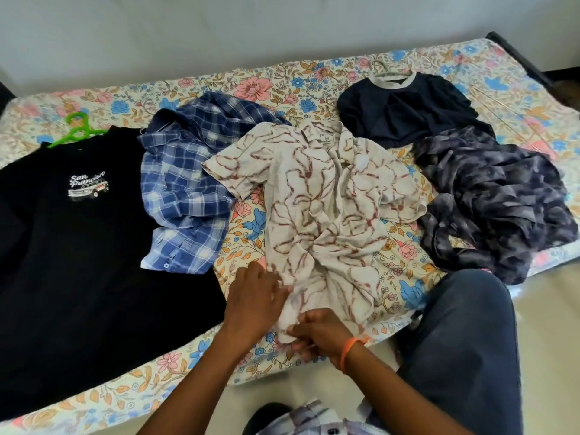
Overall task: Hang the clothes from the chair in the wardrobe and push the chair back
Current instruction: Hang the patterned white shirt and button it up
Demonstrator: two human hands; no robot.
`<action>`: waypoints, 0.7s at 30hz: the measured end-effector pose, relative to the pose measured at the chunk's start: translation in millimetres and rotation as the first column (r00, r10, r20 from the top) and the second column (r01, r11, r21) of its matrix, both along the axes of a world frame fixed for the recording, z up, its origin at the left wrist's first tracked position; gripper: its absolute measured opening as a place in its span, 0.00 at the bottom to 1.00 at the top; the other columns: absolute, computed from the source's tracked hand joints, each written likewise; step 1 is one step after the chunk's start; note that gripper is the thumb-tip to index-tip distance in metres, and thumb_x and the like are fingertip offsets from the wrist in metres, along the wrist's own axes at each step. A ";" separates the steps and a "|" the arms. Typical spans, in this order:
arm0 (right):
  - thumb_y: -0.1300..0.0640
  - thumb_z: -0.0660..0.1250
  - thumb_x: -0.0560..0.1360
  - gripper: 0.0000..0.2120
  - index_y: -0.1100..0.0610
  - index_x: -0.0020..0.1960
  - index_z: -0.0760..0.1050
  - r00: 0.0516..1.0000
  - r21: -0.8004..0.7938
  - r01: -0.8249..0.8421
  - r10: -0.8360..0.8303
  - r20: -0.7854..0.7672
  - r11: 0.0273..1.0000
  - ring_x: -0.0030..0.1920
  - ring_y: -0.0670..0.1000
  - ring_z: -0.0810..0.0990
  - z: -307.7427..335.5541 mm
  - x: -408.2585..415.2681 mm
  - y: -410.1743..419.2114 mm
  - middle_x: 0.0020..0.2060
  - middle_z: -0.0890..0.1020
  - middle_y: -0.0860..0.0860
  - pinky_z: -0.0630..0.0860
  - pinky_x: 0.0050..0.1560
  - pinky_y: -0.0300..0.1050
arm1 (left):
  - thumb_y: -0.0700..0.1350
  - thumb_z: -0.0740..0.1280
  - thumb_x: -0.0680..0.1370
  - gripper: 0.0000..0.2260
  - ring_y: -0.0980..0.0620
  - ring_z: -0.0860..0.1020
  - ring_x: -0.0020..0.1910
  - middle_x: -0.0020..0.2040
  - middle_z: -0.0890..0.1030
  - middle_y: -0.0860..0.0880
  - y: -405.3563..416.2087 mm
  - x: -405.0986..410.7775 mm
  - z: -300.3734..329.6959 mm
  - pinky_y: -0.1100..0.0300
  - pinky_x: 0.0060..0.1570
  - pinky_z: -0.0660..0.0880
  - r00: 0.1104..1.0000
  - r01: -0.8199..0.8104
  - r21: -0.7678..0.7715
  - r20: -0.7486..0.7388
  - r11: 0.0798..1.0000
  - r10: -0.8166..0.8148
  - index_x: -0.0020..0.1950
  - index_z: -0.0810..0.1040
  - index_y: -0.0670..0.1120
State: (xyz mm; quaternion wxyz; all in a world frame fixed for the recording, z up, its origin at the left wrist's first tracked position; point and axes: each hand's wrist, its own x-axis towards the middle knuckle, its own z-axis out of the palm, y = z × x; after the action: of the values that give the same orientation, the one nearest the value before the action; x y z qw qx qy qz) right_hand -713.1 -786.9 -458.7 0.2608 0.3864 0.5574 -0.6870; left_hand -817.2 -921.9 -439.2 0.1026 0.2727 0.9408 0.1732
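A cream shirt with red-brown line pattern [326, 196] lies crumpled in the middle of the bed. My right hand [317, 332] pinches its bottom hem at the bed's front edge. My left hand [254, 296] rests on the same hem just to the left, fingers fairly straight. A black San Francisco t-shirt [78, 233] lies flat at the left on a green hanger [78, 128]. A blue plaid shirt [188, 180] lies between them. A navy t-shirt [405, 108] with a grey collar sits on a pale hanger [387, 69]. A dark mottled shirt [492, 202] lies at the right.
The bed has a floral sheet [276, 89] and stands against a white wall. My knee in dark jeans [461, 334] leans at the bed's front right edge. Pale floor [546, 356] shows at the right. No chair or wardrobe is in view.
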 end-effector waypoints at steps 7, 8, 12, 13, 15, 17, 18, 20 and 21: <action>0.58 0.71 0.74 0.08 0.61 0.39 0.82 0.946 0.692 -0.073 0.269 -0.180 0.718 0.34 0.46 0.79 -14.5 0.4 19.0 0.35 0.84 0.53 0.79 0.42 0.48 | 0.35 0.69 0.70 0.18 0.43 0.75 0.51 0.54 0.76 0.46 18.7 10.5 -26.5 0.52 0.43 0.65 0.976 0.175 -0.220 -0.091 0.960 -0.198 0.57 0.75 0.48; 0.57 0.71 0.74 0.06 0.59 0.39 0.81 0.941 0.764 -0.034 0.278 -0.193 0.644 0.36 0.47 0.79 -16.4 0.0 28.4 0.35 0.83 0.51 0.78 0.43 0.47 | 0.36 0.64 0.74 0.17 0.43 0.75 0.54 0.58 0.76 0.46 16.0 7.2 -27.3 0.51 0.46 0.68 0.990 0.136 -0.223 -0.008 0.965 -0.142 0.61 0.74 0.48; 0.56 0.73 0.71 0.12 0.56 0.52 0.79 0.935 0.974 0.032 0.337 -0.108 0.224 0.48 0.58 0.77 -19.5 2.6 59.7 0.48 0.80 0.55 0.75 0.48 0.50 | 0.42 0.56 0.78 0.10 0.44 0.79 0.50 0.51 0.80 0.47 3.0 -10.3 -28.3 0.53 0.47 0.73 0.988 -0.010 -0.216 0.151 0.976 0.044 0.53 0.75 0.48; 0.55 0.74 0.68 0.18 0.57 0.56 0.78 0.943 0.994 0.035 0.326 -0.067 0.103 0.49 0.60 0.76 -18.3 3.0 64.8 0.52 0.78 0.57 0.75 0.48 0.53 | 0.43 0.56 0.79 0.09 0.44 0.79 0.49 0.50 0.80 0.47 1.7 -13.2 -26.8 0.54 0.45 0.72 0.990 -0.015 -0.236 0.135 0.972 0.048 0.52 0.75 0.48; 0.52 0.74 0.66 0.26 0.57 0.62 0.75 0.967 1.000 0.015 0.255 -0.011 -0.013 0.53 0.63 0.74 -19.5 3.8 74.7 0.58 0.74 0.59 0.74 0.48 0.57 | 0.46 0.56 0.80 0.10 0.44 0.78 0.50 0.52 0.79 0.46 1.7 -15.7 -24.4 0.54 0.45 0.71 0.994 -0.045 -0.239 0.088 0.970 0.068 0.55 0.76 0.46; 0.54 0.74 0.66 0.25 0.57 0.62 0.76 0.975 1.000 -0.007 0.222 0.001 0.023 0.54 0.64 0.74 -24.5 4.0 83.8 0.59 0.75 0.60 0.73 0.49 0.58 | 0.46 0.58 0.81 0.10 0.44 0.77 0.49 0.52 0.78 0.45 5.5 -12.3 -21.7 0.53 0.46 0.71 0.997 -0.070 -0.148 0.005 0.987 0.071 0.56 0.75 0.44; 0.57 0.73 0.68 0.19 0.58 0.58 0.78 0.970 0.996 0.016 0.239 -0.037 0.088 0.52 0.64 0.76 -30.5 3.6 90.1 0.55 0.78 0.59 0.73 0.47 0.55 | 0.45 0.59 0.81 0.09 0.44 0.76 0.48 0.51 0.78 0.45 9.6 -9.1 -19.3 0.52 0.45 0.72 0.998 -0.055 -0.084 -0.031 0.995 0.052 0.56 0.76 0.44; 0.59 0.70 0.73 0.03 0.59 0.43 0.79 0.966 0.950 0.111 0.195 -0.172 0.292 0.41 0.60 0.78 -28.5 2.7 98.7 0.38 0.80 0.56 0.68 0.37 0.47 | 0.43 0.61 0.80 0.07 0.45 0.76 0.46 0.49 0.78 0.45 22.2 -1.8 -14.7 0.52 0.43 0.74 0.998 0.024 0.024 -0.050 0.999 -0.023 0.54 0.76 0.43; 0.58 0.69 0.75 0.10 0.60 0.36 0.76 0.960 0.908 0.184 0.131 -0.249 0.377 0.35 0.55 0.75 -25.6 2.3 101.0 0.31 0.76 0.55 0.63 0.34 0.46 | 0.43 0.62 0.80 0.06 0.47 0.75 0.45 0.48 0.78 0.47 29.5 3.4 -11.9 0.53 0.42 0.74 0.998 0.053 0.084 -0.021 0.995 -0.052 0.53 0.76 0.44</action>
State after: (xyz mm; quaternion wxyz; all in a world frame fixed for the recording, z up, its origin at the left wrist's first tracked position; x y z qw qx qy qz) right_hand -710.7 -685.9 -484.3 -0.0921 0.3733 0.8697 -0.3096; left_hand -813.8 -892.3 -451.1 0.0867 0.3030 0.9260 0.2078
